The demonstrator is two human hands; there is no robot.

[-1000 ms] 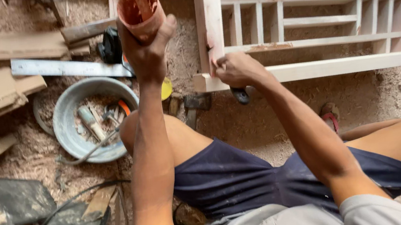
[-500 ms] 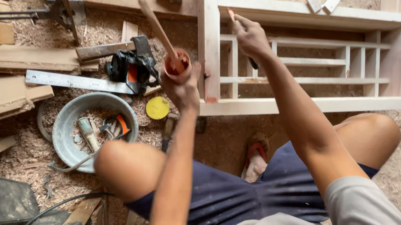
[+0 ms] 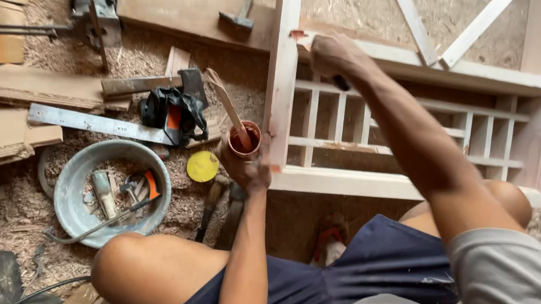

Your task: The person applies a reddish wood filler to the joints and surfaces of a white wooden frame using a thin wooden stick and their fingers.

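Fingers of the right hand [image 3: 335,54] are now curled round a dark tool up on the pale wooden frame [image 3: 284,57], while the left hand [image 3: 245,168], lowered to mid-frame, grips the reddish cup [image 3: 244,140].

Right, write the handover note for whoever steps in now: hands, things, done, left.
Left hand: holds a small cup of reddish filler with a stick in it, beside the frame.
Right hand: gripping a dark-handled tool at the frame's top rail.
Lid, basin of tools, hammer on the sawdust.
Done: red dabs at several joints.
Left: cannot tell which joints remain.
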